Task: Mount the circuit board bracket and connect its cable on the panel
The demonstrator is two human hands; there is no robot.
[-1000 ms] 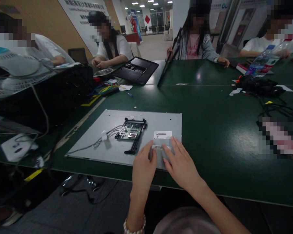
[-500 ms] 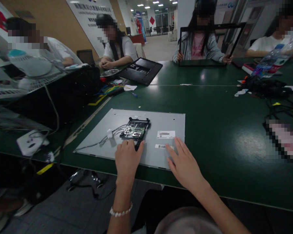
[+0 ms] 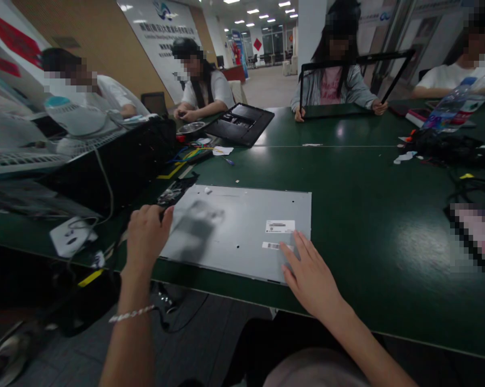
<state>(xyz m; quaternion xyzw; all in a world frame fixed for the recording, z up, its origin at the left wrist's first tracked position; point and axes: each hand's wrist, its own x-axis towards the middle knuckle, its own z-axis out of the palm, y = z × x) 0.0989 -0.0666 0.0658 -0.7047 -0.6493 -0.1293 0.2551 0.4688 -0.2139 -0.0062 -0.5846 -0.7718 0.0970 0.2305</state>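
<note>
A flat grey metal display panel (image 3: pixel 242 215) lies on the green table before me, with two white labels on its right part. My left hand (image 3: pixel 149 234) is closed on a circuit board in a black bracket (image 3: pixel 178 191), beyond the panel's left edge. Its fingers partly cover the board, and a blurred shadow falls on the panel beside it. Fingers outstretched, my right hand (image 3: pixel 310 271) rests on the panel's lower right edge near the labels.
A black plastic housing (image 3: pixel 242 123) lies farther back, near coloured wires (image 3: pixel 194 153). Across the table a person (image 3: pixel 339 80) holds a black frame (image 3: pixel 357 113). A white box with cables (image 3: pixel 73 236) sits at left. Bottles (image 3: pixel 447 107) and black cables (image 3: pixel 451 148) lie at right.
My left hand has lifted the circuit board off the panel and carried it left, past the panel's edge. The right hand stays on the panel. The view has shifted slightly.
</note>
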